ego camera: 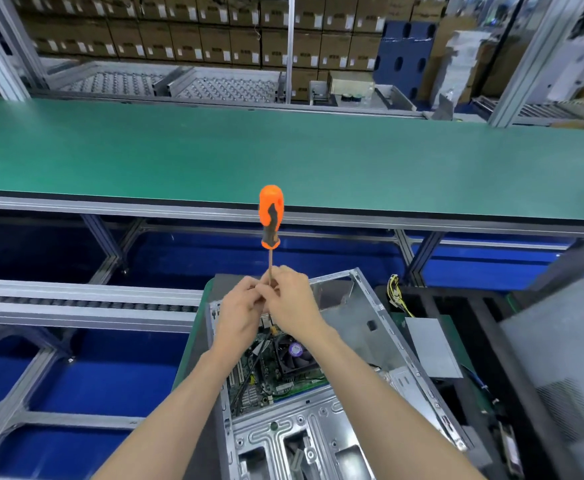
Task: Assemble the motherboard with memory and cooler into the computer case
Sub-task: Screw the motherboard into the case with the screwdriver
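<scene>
- Left hand [240, 311] and right hand [292, 301] are pinching screwdriver [270, 220] shaft, handle pointing 12 o'clock.
- Risk: tip slipping, gouging motherboard [273, 375] in computer case [370, 327] below.

Factory assembly line, probably PC production. Long green-matted counter [283, 157] on aluminium frame, roller conveyor tracks [117, 81] behind it, stacked labelled cardboard boxes [186, 36] along the back wall, blue floor. Open computer case [370, 327] at the workstation.
</scene>
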The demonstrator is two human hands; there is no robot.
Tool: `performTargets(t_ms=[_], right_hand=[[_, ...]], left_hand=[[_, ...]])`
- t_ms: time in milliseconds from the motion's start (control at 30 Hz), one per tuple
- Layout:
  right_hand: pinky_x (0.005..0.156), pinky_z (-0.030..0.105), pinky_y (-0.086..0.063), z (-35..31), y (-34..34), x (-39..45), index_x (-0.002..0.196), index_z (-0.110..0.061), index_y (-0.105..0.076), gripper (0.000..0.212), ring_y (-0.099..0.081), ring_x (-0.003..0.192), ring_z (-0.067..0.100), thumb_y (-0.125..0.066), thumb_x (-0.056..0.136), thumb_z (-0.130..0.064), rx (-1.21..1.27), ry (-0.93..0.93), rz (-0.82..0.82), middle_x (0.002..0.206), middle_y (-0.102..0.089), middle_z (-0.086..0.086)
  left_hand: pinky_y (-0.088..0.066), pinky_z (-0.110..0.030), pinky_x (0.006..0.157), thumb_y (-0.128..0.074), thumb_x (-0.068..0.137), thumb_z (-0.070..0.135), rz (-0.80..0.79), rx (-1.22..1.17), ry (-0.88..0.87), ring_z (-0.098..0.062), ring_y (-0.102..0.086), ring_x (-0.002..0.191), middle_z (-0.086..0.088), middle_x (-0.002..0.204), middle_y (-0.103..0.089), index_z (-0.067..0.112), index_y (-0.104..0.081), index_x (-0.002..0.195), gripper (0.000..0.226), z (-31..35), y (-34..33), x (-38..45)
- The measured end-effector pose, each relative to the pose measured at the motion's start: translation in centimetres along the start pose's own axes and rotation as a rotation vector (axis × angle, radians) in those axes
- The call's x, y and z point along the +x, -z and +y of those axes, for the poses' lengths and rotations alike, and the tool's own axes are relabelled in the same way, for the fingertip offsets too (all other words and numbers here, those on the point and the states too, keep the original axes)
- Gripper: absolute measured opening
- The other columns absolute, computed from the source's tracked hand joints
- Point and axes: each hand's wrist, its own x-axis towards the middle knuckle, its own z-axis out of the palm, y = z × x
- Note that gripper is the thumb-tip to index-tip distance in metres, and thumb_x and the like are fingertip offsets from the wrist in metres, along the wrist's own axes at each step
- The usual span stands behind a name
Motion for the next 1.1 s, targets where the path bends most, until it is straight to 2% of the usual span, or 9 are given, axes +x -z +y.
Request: performTargets(t_ms=[100, 167, 300, 367, 433, 567, 700, 800, 1100], right_hand=[[0.065, 0.029, -0.029, 0.8, 0.4, -0.2, 0.067, -0.023, -0.042, 0.036, -0.046, 0.070, 0.021, -0.046, 0.103, -0.021, -0.046, 0.048, 0.047, 0.070, -0.042, -0.005], [0.063, 0.035, -0.031, 1.8, 1.1, -0.6, 0.067, -0.024, -0.034, 0.038, -0.045, 0.068, 0.025, -0.040, 0.104, -0.017, -0.177, 0.131, 0.053, 0.070, -0.042, -0.002], [0.059, 0.041, -0.044, 6.4, 1.8, -2.2, 0.078, -0.011, -0.053, 0.026, -0.055, 0.068, 0.034, -0.043, 0.102, -0.006, -0.236, 0.138, 0.133, 0.076, -0.057, 0.013], [0.058, 0.037, -0.042, 8.4, 1.7, -3.1, 0.076, -0.016, -0.051, 0.033, -0.053, 0.065, 0.022, -0.037, 0.105, -0.020, -0.164, 0.074, 0.146, 0.073, -0.054, 0.004], [0.057, 0.031, -0.036, 9.6, 1.6, -3.7, 0.072, -0.020, -0.044, 0.041, -0.047, 0.061, 0.011, -0.026, 0.103, -0.040, -0.080, 0.030, 0.172, 0.068, -0.048, -0.003], [0.053, 0.022, -0.034, 10.6, 1.8, -4.4, 0.074, -0.016, -0.048, 0.047, -0.049, 0.059, 0.013, -0.024, 0.101, -0.046, 0.034, 0.055, 0.278, 0.064, -0.049, -0.006], [0.045, 0.030, -0.033, 10.3, 2.7, -4.4, 0.073, -0.013, -0.046, 0.046, -0.044, 0.048, 0.017, -0.028, 0.103, -0.042, 0.036, 0.094, 0.346, 0.057, -0.046, 0.000], [0.039, 0.024, -0.024, 10.4, 3.2, -4.3, 0.073, -0.016, -0.043, 0.042, -0.038, 0.040, 0.018, -0.032, 0.107, -0.037, -0.082, 0.122, 0.375, 0.052, -0.041, -0.002], [0.036, 0.025, -0.020, 12.1, 2.6, -5.0, 0.077, -0.019, -0.043, 0.041, -0.025, 0.039, 0.009, -0.024, 0.106, -0.041, -0.255, 0.090, 0.360, 0.055, -0.031, -0.011]], left_hand=[[-0.042, -0.020, 0.065, -0.063, 0.088, -0.001, -0.114, 0.002, -0.008, -0.001, -0.056, 0.070, 0.004, 0.075, -0.067, 0.008, -0.072, 0.091, 0.014, 0.6, -0.8, -0.6], [-0.045, -0.023, 0.068, -0.069, 0.088, 0.009, -0.226, 0.124, 0.064, -0.001, -0.059, 0.072, 0.009, 0.078, -0.071, 0.017, -0.075, 0.091, 0.010, -0.1, -1.4, -0.9], [-0.048, -0.029, 0.080, -0.057, 0.096, 0.019, -0.430, 0.562, 0.381, -0.023, -0.064, 0.095, -0.005, 0.105, -0.070, 0.013, -0.073, 0.103, 0.018, -2.4, -3.3, -2.2], [-0.048, -0.037, 0.090, -0.050, 0.098, 0.020, -0.467, 0.648, 0.495, -0.031, -0.059, 0.108, -0.016, 0.120, -0.061, 0.005, -0.064, 0.112, 0.024, -2.9, -4.5, -3.3], [-0.043, -0.043, 0.097, -0.043, 0.099, 0.019, -0.428, 0.629, 0.561, -0.035, -0.051, 0.116, -0.022, 0.131, -0.051, 0.002, -0.049, 0.123, 0.029, -3.0, -5.4, -3.8], [-0.036, -0.046, 0.094, -0.041, 0.098, 0.025, -0.249, 0.457, 0.698, -0.034, -0.040, 0.114, -0.021, 0.128, -0.046, 0.015, -0.028, 0.106, 0.019, -3.2, -6.2, -3.7], [-0.027, -0.049, 0.108, -0.028, 0.100, 0.053, -0.207, 0.604, 0.795, -0.035, -0.033, 0.134, -0.020, 0.145, -0.041, 0.010, -0.033, 0.131, 0.053, -4.1, -6.5, -3.5], [-0.023, -0.049, 0.113, -0.019, 0.099, 0.061, -0.191, 0.664, 0.861, -0.034, -0.028, 0.140, -0.019, 0.152, -0.036, 0.005, -0.030, 0.146, 0.075, -5.0, -6.5, -3.0], [-0.022, -0.049, 0.116, -0.011, 0.097, 0.065, -0.227, 0.787, 0.827, -0.030, -0.028, 0.144, -0.014, 0.157, -0.035, 0.004, -0.032, 0.151, 0.084, -6.4, -7.1, -3.0]])
